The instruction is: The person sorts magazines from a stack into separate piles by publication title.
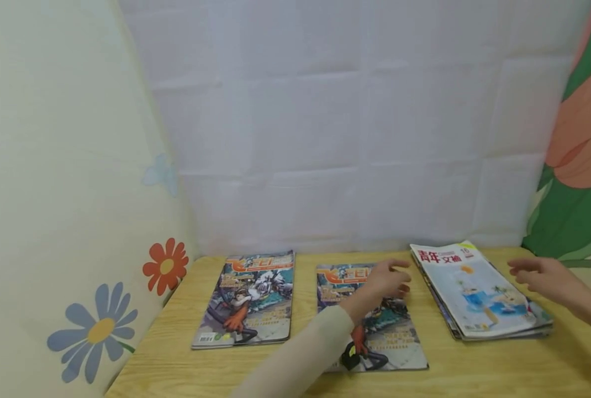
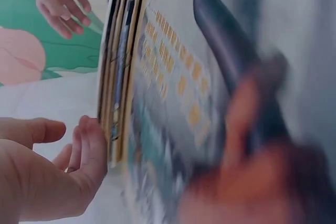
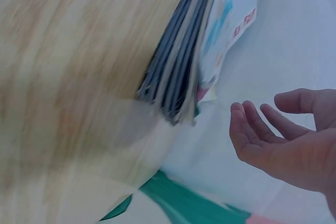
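Observation:
A stack of magazines [image 1: 474, 293] lies on the right part of the table, a white cover with red characters on top. My left hand [image 1: 387, 279] is above the middle magazine [image 1: 395, 342], close to the stack's left side, fingers loosely bent and holding nothing. On the stack's other side hovers my right hand [image 1: 544, 279], apart from it, its fingers relaxed. In the left wrist view, the left fingers [image 2: 92, 142] appear beside the stack's edges [image 2: 123, 72]; contact is hard to tell. The right wrist view shows the right hand [image 3: 283, 140] with bare space between thumb and fingers.
Another magazine [image 1: 251, 301], its cover like the middle one's, lies at the left of the wooden table [image 1: 176, 365]. A white cloth [image 1: 350, 138] hangs behind the table. A flower-painted wall [image 1: 101, 221] stands on the left, a green leafy one [image 1: 584, 221] on the right.

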`<move>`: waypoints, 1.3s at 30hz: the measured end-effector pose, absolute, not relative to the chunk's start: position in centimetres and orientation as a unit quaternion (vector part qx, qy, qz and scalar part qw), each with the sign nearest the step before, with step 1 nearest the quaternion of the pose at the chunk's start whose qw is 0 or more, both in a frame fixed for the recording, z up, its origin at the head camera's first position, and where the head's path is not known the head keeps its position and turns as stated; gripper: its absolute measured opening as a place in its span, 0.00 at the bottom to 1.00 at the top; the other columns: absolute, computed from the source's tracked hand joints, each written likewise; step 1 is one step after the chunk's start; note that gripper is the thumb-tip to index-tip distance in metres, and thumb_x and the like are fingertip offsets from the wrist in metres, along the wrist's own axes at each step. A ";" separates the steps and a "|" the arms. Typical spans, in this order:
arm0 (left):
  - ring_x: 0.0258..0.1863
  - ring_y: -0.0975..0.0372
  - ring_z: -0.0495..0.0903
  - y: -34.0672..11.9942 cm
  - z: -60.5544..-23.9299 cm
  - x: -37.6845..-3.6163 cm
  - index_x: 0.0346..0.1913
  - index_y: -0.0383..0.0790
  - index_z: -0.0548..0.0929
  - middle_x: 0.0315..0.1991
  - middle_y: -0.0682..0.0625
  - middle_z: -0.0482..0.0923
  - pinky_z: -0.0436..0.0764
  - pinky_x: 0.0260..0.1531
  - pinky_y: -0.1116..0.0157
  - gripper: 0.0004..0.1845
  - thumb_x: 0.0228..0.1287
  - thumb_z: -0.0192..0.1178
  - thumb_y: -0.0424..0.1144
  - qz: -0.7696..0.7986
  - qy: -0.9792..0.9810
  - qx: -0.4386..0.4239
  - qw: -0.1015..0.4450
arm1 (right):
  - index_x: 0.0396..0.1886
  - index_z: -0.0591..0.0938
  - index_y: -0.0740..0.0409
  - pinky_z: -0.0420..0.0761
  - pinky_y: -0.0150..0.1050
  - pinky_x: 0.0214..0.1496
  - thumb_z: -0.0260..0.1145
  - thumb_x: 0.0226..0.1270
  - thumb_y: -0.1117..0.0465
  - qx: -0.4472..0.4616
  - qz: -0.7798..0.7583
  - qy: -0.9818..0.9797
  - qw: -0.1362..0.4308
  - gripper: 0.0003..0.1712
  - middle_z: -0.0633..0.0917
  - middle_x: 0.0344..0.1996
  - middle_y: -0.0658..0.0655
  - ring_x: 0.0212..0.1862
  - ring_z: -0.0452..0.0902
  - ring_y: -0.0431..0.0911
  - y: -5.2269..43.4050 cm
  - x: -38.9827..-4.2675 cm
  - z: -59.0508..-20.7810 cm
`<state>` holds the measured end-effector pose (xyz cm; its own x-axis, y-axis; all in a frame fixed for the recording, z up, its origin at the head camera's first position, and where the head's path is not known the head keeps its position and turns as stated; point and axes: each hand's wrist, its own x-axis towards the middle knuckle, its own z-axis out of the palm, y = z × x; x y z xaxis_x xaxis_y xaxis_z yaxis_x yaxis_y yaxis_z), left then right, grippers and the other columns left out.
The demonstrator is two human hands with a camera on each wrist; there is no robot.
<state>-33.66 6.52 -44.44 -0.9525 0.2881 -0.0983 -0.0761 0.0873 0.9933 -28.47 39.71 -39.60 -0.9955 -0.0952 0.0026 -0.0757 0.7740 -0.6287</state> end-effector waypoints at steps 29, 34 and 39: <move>0.40 0.62 0.83 -6.1 -42.4 -28.2 0.64 0.39 0.80 0.45 0.52 0.82 0.82 0.30 0.65 0.19 0.73 0.59 0.35 0.470 0.858 0.201 0.043 | 0.64 0.73 0.77 0.85 0.44 0.41 0.60 0.75 0.67 -0.186 -0.399 0.897 0.039 0.23 0.83 0.47 0.67 0.45 0.83 0.55 27.2 -28.8 -39.1; 0.42 0.60 0.83 -7.7 -42.6 -27.8 0.65 0.39 0.78 0.45 0.52 0.82 0.83 0.33 0.63 0.21 0.70 0.60 0.36 0.464 0.867 0.177 0.037 | 0.64 0.75 0.74 0.85 0.44 0.40 0.63 0.74 0.65 -0.192 -0.397 0.896 0.040 0.24 0.83 0.49 0.66 0.46 0.83 0.55 25.3 -28.9 -39.9; 0.43 0.58 0.82 -9.0 -42.3 -27.5 0.64 0.37 0.78 0.44 0.51 0.81 0.83 0.35 0.62 0.22 0.68 0.62 0.34 0.463 0.876 0.133 0.023 | 0.62 0.76 0.75 0.84 0.43 0.39 0.64 0.73 0.64 -0.185 -0.383 0.904 0.048 0.24 0.84 0.46 0.64 0.44 0.82 0.54 23.5 -29.3 -40.5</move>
